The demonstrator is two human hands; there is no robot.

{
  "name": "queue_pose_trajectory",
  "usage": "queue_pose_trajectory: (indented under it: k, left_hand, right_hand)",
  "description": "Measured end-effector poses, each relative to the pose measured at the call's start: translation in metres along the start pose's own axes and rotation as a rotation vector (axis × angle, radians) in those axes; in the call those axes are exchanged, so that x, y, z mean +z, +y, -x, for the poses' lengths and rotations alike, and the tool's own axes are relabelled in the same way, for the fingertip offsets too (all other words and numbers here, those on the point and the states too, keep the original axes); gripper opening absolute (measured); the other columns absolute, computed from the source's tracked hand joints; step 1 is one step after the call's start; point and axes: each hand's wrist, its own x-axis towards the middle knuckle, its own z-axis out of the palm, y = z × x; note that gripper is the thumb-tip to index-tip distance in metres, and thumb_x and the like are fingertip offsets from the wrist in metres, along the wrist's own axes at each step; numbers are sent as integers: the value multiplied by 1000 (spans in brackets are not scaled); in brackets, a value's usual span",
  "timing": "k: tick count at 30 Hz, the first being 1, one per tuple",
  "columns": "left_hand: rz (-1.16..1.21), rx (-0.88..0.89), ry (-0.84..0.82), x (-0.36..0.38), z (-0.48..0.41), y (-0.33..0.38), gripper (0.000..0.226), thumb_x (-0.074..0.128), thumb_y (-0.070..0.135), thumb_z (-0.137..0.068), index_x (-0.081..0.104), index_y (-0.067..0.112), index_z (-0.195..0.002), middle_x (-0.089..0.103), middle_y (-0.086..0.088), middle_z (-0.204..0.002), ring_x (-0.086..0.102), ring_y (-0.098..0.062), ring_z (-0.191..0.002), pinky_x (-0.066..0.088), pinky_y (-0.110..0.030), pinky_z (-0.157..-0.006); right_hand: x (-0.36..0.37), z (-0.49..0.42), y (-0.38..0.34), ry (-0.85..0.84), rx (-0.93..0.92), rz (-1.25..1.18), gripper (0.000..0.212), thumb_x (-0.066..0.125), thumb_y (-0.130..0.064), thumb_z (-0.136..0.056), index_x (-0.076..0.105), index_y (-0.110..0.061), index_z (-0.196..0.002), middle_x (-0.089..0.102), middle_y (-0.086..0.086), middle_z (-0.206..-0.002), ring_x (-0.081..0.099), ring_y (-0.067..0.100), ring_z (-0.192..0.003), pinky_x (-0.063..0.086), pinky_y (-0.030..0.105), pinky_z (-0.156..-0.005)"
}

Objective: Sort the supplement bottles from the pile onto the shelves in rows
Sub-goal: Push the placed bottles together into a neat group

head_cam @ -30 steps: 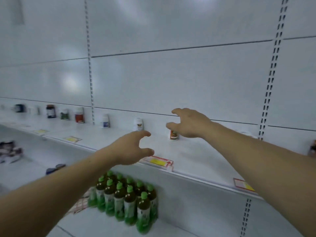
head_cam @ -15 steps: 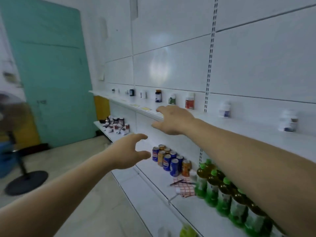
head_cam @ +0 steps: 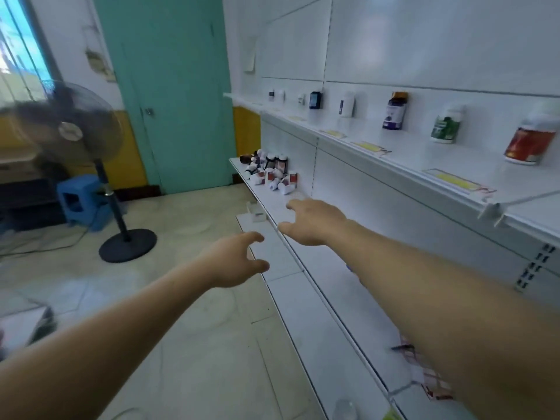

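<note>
Supplement bottles [head_cam: 269, 172] lie in a loose pile at the far end of the middle shelf [head_cam: 274, 207], some upright and some tipped on their sides, mostly white or dark with red labels. More bottles stand upright, well apart from each other, in a single row along the back edge of the upper shelf [head_cam: 409, 159]: a dark bottle [head_cam: 316, 100], a white bottle [head_cam: 347, 104], an amber bottle with a purple label [head_cam: 394, 112], a white bottle with a green label [head_cam: 446, 125] and, nearest the camera, a white bottle with a red label [head_cam: 528, 140]. A few smaller ones at the far end of that row are too blurred to make out. Yellow price tags [head_cam: 451, 180] sit along the upper shelf's front edge. Both hands are stretched forward and hold nothing. The right hand [head_cam: 315, 222] is palm down over the front edge of the middle shelf, fingers loosely extended toward the pile but well short of it; whether it touches the shelf cannot be told. The left hand [head_cam: 233, 262] hangs lower, just off the front edge of the shelving and over the tiled floor [head_cam: 197, 328], thumb and fingers apart in a loose curve. Beyond them stand a pedestal fan [head_cam: 69, 131], a blue stool [head_cam: 80, 197] and a teal door [head_cam: 169, 95].
</note>
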Motion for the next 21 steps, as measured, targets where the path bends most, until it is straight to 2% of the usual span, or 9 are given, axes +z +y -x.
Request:
queue_pose_trajectory:
  k: [3,7,12,17,21]
  left_hand:
    - [22,-77,-41,9,-57,-23,61,60,46,-85,39,28,-139,41,0,-145,44,-20,-127,36,-30,-100]
    - [103,-148,-32,12,-117,-59,55,60,43,-87,44,23,-136,46,-3,-139,47,-21,-122,35,-25,-92]
    - [172,-216,-52,11,-192,-122,53,61,43,-86,46,24,-134,49,-4,-135,50,-22,-119,40,-33,-98]
    - [162,-203,-112,6,-290,-204,55,60,46,-86,44,26,-135,51,-3,-134,52,-22,-117,41,-30,-94]
    - [134,-166,-154,-17,-377,-265,56,59,47,-86,43,27,-136,50,-1,-136,51,-21,-119,35,-24,-86]
  right_hand:
    - [26,-64,21,-77,62,-45,65,39,-59,-86,39,-21,-139,46,8,-141,47,29,-121,42,40,-89]
    - [54,-134,32,-166,99,-95,63,41,-57,-89,40,-18,-138,47,9,-139,48,29,-119,43,38,-87]
    - [86,-223,21,-196,61,-116,62,44,-57,-90,42,-19,-139,48,7,-139,48,27,-120,43,36,-88]
    - [118,-339,-2,-235,79,-110,61,45,-56,-89,43,-19,-138,50,7,-137,49,26,-119,43,35,-87]
    - [128,-435,-16,-238,137,-154,62,47,-55,-88,42,-18,-138,49,7,-138,49,25,-120,42,35,-87]
